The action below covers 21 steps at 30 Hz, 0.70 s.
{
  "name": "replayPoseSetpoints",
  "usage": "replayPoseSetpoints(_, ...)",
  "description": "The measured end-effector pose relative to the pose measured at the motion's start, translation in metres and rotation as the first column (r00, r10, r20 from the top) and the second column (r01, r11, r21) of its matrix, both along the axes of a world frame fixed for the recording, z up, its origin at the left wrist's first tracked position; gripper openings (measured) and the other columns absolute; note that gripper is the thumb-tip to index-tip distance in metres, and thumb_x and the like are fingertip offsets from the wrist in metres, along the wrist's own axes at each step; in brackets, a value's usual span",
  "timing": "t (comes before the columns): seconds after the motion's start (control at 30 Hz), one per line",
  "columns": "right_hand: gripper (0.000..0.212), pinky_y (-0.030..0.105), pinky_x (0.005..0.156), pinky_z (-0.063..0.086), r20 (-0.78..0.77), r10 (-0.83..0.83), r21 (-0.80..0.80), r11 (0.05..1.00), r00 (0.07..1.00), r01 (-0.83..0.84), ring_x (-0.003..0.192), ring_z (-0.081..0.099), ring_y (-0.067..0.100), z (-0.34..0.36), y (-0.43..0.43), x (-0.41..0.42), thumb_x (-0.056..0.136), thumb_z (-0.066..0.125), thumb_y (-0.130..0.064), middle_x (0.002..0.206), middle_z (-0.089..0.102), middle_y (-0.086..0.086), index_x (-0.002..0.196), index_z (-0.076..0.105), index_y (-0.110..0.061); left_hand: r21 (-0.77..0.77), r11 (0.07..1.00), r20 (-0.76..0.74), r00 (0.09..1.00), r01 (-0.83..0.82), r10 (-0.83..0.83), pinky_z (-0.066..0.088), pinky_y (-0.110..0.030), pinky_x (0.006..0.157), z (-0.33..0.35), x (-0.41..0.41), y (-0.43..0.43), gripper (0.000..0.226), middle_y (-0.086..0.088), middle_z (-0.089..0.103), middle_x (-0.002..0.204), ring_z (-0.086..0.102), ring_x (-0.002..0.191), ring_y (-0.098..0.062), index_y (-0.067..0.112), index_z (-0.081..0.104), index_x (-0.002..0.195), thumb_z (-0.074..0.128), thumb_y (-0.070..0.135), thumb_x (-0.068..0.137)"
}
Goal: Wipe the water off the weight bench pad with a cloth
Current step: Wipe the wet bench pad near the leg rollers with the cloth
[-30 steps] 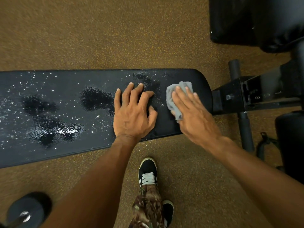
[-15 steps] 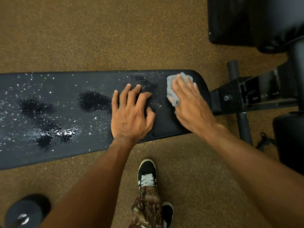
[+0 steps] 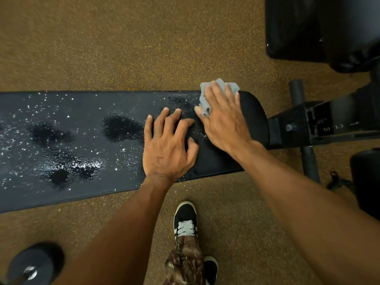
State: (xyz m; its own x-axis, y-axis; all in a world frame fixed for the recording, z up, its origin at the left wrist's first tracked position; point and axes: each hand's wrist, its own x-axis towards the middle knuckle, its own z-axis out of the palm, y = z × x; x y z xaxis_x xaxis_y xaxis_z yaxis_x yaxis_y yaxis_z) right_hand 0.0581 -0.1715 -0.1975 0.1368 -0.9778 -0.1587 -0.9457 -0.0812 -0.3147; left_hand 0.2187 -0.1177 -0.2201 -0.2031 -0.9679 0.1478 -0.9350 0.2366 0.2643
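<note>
A long black weight bench pad (image 3: 82, 103) runs across the head view, with water droplets and dark wet patches (image 3: 121, 128) over its left and middle. At the pad's far edge near its rounded right end lies a crumpled grey cloth (image 3: 221, 87). My right hand (image 3: 224, 120) lies flat on the cloth and presses it down with straight fingers, and the cloth bunches beside the thumb. My left hand (image 3: 166, 147) rests flat on the pad just left of it, fingers spread, holding nothing.
The bench's black metal frame (image 3: 320, 122) and a crossbar (image 3: 304, 140) extend right of the pad. Dark padded equipment (image 3: 320, 27) stands at the top right. A dumbbell end (image 3: 33, 266) lies at the bottom left. My shoe (image 3: 185, 219) stands on the brown speckled floor.
My right hand has slid the cloth away from me, from the pad's middle to its far edge. The left hand has stayed in place.
</note>
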Motion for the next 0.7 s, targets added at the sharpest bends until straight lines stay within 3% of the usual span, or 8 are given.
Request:
replayPoseSetpoints(0.1,0.056,0.051,0.123,0.009,0.039,0.106,-0.034,0.994,0.994,-0.105,0.152,0.013,0.03,-0.002,0.014,-0.007,0.104,0.038,-0.037,0.162,0.026,0.009,0.152,0.033,-0.008,0.004,1.0,-0.002,1.0,0.001,-0.001,0.026,-0.06,0.12,0.0,0.0,0.0,0.041,-0.007,0.057,0.144,0.043,0.143,-0.033,0.022,0.063,0.124,0.049,0.037,0.09)
replayPoseSetpoints(0.2,0.06,0.047,0.123,0.006,-0.047,0.221,-0.022,0.975,0.974,-0.223,0.152,0.013,0.025,0.005,0.029,-0.038,0.099,0.036,-0.033,0.164,0.022,0.004,0.154,0.029,-0.012,0.018,1.0,-0.008,1.0,0.003,-0.003,0.025,-0.06,0.121,0.002,0.0,-0.001,0.041,-0.007,0.057,0.144,0.042,0.144,-0.033,0.023,0.063,0.125,0.049,0.038,0.089)
replayPoseSetpoints(0.3,0.06,0.043,0.123,0.0,-0.037,0.151,0.005,0.989,0.988,-0.15,0.153,0.01,0.024,0.007,0.011,-0.041,0.1,0.036,-0.027,0.165,0.018,0.007,0.155,0.024,-0.01,0.015,1.0,-0.008,1.0,0.004,-0.004,0.025,-0.06,0.121,0.001,0.0,-0.001,0.041,-0.008,0.057,0.144,0.042,0.144,-0.033,0.024,0.062,0.126,0.051,0.038,0.089)
replayPoseSetpoints(0.4,0.054,0.046,0.123,0.006,0.039,0.066,-0.023,0.998,0.997,-0.065,0.151,0.017,0.033,0.003,-0.011,-0.011,0.105,0.039,-0.032,0.16,0.03,0.013,0.151,0.032,-0.004,0.009,1.0,-0.003,1.0,0.003,-0.003,0.025,-0.06,0.121,0.0,0.001,0.0,0.041,-0.008,0.057,0.145,0.042,0.144,-0.033,0.023,0.062,0.126,0.051,0.038,0.089)
replayPoseSetpoints(0.5,0.056,0.05,0.123,0.011,0.053,0.187,-0.052,0.981,0.981,-0.185,0.151,0.017,0.033,-0.003,0.006,-0.001,0.101,0.047,-0.027,0.16,0.03,0.013,0.15,0.035,-0.004,0.006,1.0,0.002,1.0,0.01,-0.01,0.026,-0.06,0.12,-0.001,0.001,-0.001,0.042,-0.008,0.057,0.145,0.043,0.143,-0.033,0.021,0.062,0.125,0.05,0.038,0.089)
replayPoseSetpoints(0.6,0.063,0.049,0.123,0.009,-0.045,0.287,-0.035,0.957,0.957,-0.288,0.153,0.012,0.025,0.0,0.03,-0.031,0.097,0.052,-0.022,0.164,0.021,0.006,0.154,0.03,-0.009,0.011,1.0,-0.004,1.0,0.012,-0.012,0.025,-0.06,0.12,0.0,0.001,-0.001,0.042,-0.007,0.057,0.145,0.043,0.144,-0.033,0.023,0.063,0.126,0.051,0.039,0.089)
replayPoseSetpoints(0.7,0.064,0.048,0.123,0.006,-0.085,0.224,-0.01,0.974,0.971,-0.226,0.153,0.011,0.023,0.005,0.021,-0.046,0.097,0.045,-0.024,0.165,0.017,0.004,0.156,0.025,-0.011,0.006,1.0,-0.012,1.0,0.01,-0.01,0.025,-0.06,0.121,0.0,0.001,-0.001,0.041,-0.007,0.057,0.145,0.043,0.144,-0.033,0.024,0.063,0.126,0.052,0.038,0.089)
